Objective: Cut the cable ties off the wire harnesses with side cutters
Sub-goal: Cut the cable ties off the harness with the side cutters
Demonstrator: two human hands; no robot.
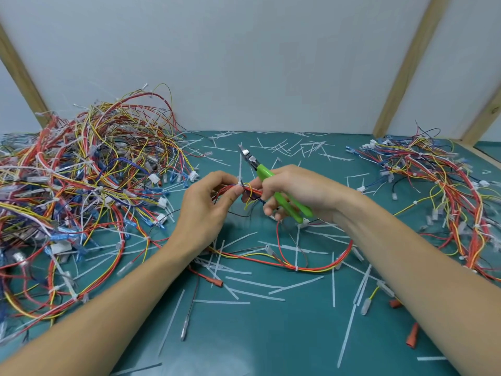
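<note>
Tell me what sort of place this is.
Probably a workbench for reworking wire harnesses: a green mat strewn with cut cable ties, heaps of wire harnesses, and green-handled side cutters in the right hand.

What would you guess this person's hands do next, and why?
Probably swing the side cutters down to the white cable tie. The left hand pinches the harness at that tie, while the right hand holds the cutters with jaws pointing up and away.
</note>
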